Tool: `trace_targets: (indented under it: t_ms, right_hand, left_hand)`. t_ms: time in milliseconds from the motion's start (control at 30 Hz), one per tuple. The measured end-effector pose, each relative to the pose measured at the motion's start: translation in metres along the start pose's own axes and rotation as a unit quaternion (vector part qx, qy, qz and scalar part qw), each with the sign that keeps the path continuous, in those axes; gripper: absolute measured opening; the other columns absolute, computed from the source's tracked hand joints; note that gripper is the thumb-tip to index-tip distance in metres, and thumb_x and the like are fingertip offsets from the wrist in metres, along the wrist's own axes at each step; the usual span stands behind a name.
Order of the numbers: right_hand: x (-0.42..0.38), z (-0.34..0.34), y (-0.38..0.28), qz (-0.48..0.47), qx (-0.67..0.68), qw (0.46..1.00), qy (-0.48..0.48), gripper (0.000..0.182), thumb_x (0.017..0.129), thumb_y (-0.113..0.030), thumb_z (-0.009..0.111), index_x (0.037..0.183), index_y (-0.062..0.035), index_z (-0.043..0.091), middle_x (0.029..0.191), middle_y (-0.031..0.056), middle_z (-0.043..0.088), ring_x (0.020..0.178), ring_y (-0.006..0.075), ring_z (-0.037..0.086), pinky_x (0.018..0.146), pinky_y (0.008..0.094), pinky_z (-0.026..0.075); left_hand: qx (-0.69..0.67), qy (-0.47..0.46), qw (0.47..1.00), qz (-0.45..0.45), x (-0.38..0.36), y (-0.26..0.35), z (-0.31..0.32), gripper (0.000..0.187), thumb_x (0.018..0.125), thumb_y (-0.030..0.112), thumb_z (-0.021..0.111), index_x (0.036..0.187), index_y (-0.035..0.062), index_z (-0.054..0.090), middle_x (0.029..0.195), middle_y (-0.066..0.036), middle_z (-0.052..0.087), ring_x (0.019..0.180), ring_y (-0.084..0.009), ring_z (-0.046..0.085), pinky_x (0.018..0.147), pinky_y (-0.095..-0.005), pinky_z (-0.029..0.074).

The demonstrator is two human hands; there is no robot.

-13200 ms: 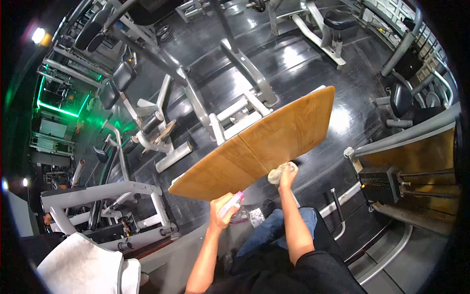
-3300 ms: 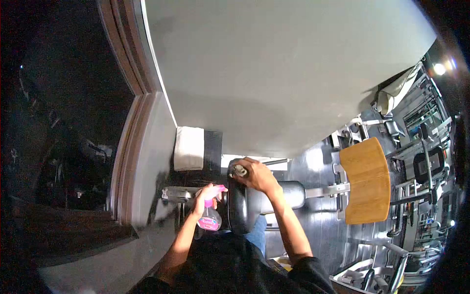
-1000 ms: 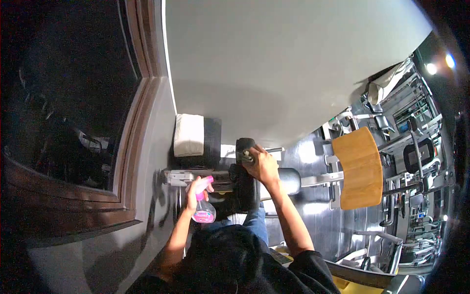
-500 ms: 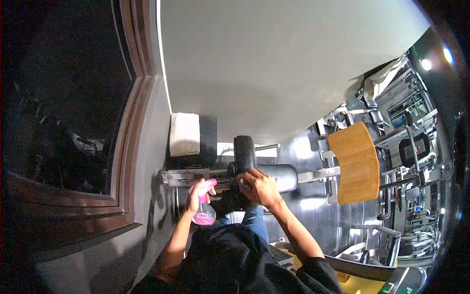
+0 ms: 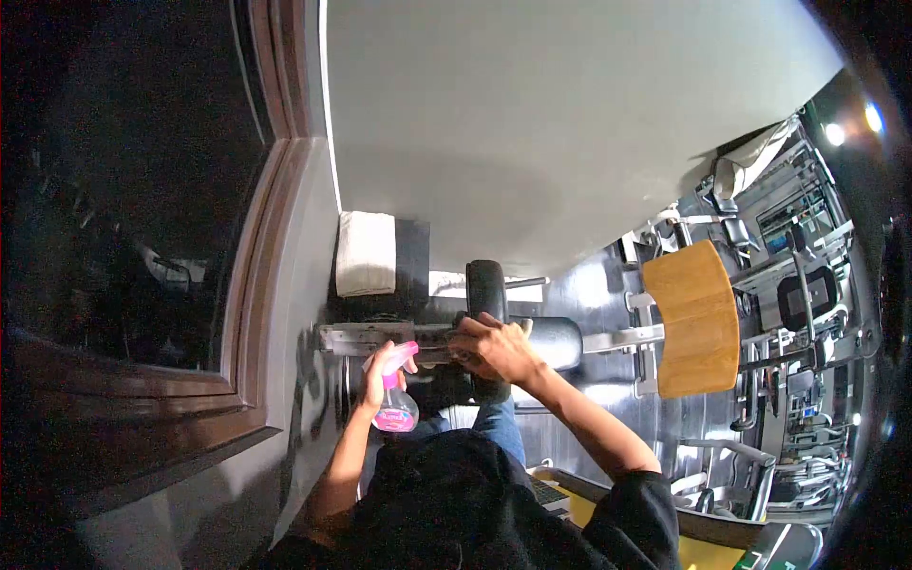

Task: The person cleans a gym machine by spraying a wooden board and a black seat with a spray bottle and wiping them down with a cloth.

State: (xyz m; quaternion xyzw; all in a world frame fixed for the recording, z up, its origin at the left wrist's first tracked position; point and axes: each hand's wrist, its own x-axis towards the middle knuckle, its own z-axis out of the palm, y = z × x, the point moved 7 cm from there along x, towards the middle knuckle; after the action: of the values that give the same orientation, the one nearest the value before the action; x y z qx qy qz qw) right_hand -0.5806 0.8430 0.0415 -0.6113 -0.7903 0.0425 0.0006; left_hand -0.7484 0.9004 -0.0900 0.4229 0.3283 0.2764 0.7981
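In my left hand [image 5: 377, 378] is a spray bottle [image 5: 394, 415] with a pink trigger head and pink liquid at the bottom of its clear body. The bottle is upright, left of the padded bench. My right hand [image 5: 501, 350] is curled down over the bench where its black roller pad [image 5: 487, 290] meets the black seat pad [image 5: 554, 343]. Its fingers are bent and what lies under them is hidden. A small pale edge shows beside that hand, too little to name. The bench's metal rail [image 5: 366, 338] runs left behind the bottle.
A white folded towel [image 5: 367, 253] lies on a dark surface by the wall. To the right stands a curved wooden board [image 5: 696, 321], with gym machines [image 5: 807, 285] beyond it. A brown-framed window [image 5: 249, 313] fills the left. Something yellow [image 5: 708, 554] sits at lower right.
My right hand has shifted slightly left and up along the bench, and its elbow has swung outward. The spray bottle stays in my left hand. The whole view has shifted a little to the right.
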Motion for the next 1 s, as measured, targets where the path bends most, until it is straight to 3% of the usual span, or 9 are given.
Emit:
trace_targets:
  t_ms: [133, 200, 333, 400, 467, 633, 800, 900, 1000]
  right_hand:
    - [0.023, -0.005, 0.015, 0.046, 0.017, 0.999, 0.004, 0.032, 0.079, -0.033, 0.071, 0.106, -0.0164, 0.068, 0.105, 0.0034, 0.060, 0.100, 0.0260, 0.062, 0.072, 0.0449, 0.058]
    - [0.035, 0.001, 0.027, 0.133, 0.050, 0.990, 0.007, 0.040, 0.075, -0.030, 0.076, 0.110, -0.0131, 0.066, 0.111, 0.0067, 0.061, 0.104, 0.0303, 0.063, 0.074, 0.0443, 0.058]
    - [0.040, 0.015, 0.020, 0.184, 0.036, 0.982, 0.037, 0.035, 0.073, -0.029, 0.077, 0.100, -0.0088, 0.066, 0.106, 0.0090, 0.061, 0.098, 0.0305, 0.064, 0.073, 0.0424, 0.058]
    - [0.030, 0.013, 0.010, 0.186, 0.019, 0.981, 0.041, 0.031, 0.074, -0.029, 0.076, 0.096, -0.0090, 0.068, 0.106, 0.0083, 0.060, 0.099, 0.0292, 0.063, 0.072, 0.0412, 0.058]
    - [0.016, 0.005, -0.006, 0.118, 0.031, 0.991, 0.052, 0.026, 0.077, -0.028, 0.074, 0.097, -0.0115, 0.069, 0.108, 0.0071, 0.058, 0.100, 0.0274, 0.061, 0.070, 0.0404, 0.058]
    - [-0.044, 0.004, -0.012, 0.142, 0.068, 0.982, 0.100, 0.043, 0.078, -0.030, 0.073, 0.118, -0.0185, 0.061, 0.104, 0.0040, 0.054, 0.100, 0.0235, 0.058, 0.068, 0.0394, 0.056]
    - [-0.093, 0.011, -0.014, 0.181, 0.070, 0.975, 0.104, 0.047, 0.075, -0.034, 0.075, 0.119, -0.0231, 0.061, 0.104, 0.0022, 0.053, 0.100, 0.0229, 0.057, 0.065, 0.0399, 0.055]
    - [-0.111, 0.020, -0.012, 0.198, 0.141, 0.962, 0.121, 0.051, 0.069, -0.020, 0.079, 0.117, -0.0209, 0.064, 0.104, 0.0037, 0.058, 0.095, 0.0254, 0.058, 0.074, 0.0388, 0.053]
    - [-0.107, 0.012, -0.009, 0.247, 0.166, 0.939, 0.171, 0.051, 0.069, -0.019, 0.079, 0.117, -0.0186, 0.064, 0.101, 0.0044, 0.059, 0.093, 0.0274, 0.058, 0.076, 0.0394, 0.053]
  left_hand:
    - [-0.005, 0.008, 1.000, -0.002, -0.001, -0.002, -0.005, 0.062, 0.098, 0.054, 0.035, 0.092, 0.0012, 0.066, 0.076, -0.010, 0.066, 0.047, -0.0153, 0.055, 0.047, -0.0272, 0.044]
    - [-0.011, -0.001, 1.000, 0.008, -0.001, -0.001, -0.004, 0.061, 0.098, 0.054, 0.035, 0.092, 0.0007, 0.066, 0.076, -0.010, 0.066, 0.047, -0.0153, 0.055, 0.047, -0.0273, 0.045]
    - [0.000, 0.000, 1.000, 0.005, -0.003, 0.001, 0.000, 0.061, 0.098, 0.053, 0.036, 0.093, 0.0001, 0.066, 0.076, -0.010, 0.066, 0.047, -0.0155, 0.055, 0.048, -0.0277, 0.046]
    - [-0.017, -0.015, 1.000, 0.006, 0.001, -0.001, 0.002, 0.058, 0.098, 0.050, 0.042, 0.102, -0.0022, 0.066, 0.079, -0.011, 0.067, 0.050, -0.0148, 0.056, 0.047, -0.0273, 0.047]
    - [-0.017, -0.021, 1.000, 0.004, 0.002, -0.002, 0.006, 0.058, 0.098, 0.050, 0.042, 0.102, -0.0022, 0.067, 0.079, -0.010, 0.067, 0.050, -0.0145, 0.056, 0.047, -0.0270, 0.047]
    - [-0.017, -0.027, 0.999, 0.001, 0.006, 0.005, 0.019, 0.058, 0.098, 0.050, 0.043, 0.105, -0.0022, 0.067, 0.080, -0.009, 0.066, 0.052, -0.0136, 0.056, 0.048, -0.0260, 0.045]
    - [0.089, -0.060, 0.992, 0.068, 0.011, 0.023, 0.042, 0.054, 0.099, 0.048, 0.042, 0.103, -0.0006, 0.065, 0.086, -0.010, 0.065, 0.057, -0.0141, 0.056, 0.049, -0.0264, 0.046]
    - [0.124, -0.113, 0.982, 0.088, 0.020, 0.038, 0.061, 0.045, 0.099, 0.041, 0.049, 0.106, 0.0002, 0.066, 0.091, -0.007, 0.064, 0.061, -0.0122, 0.057, 0.052, -0.0248, 0.046]
    - [0.178, -0.152, 0.962, 0.140, 0.030, 0.058, 0.086, 0.035, 0.100, 0.029, 0.050, 0.107, -0.0021, 0.066, 0.098, -0.007, 0.063, 0.076, -0.0117, 0.061, 0.054, -0.0239, 0.049]
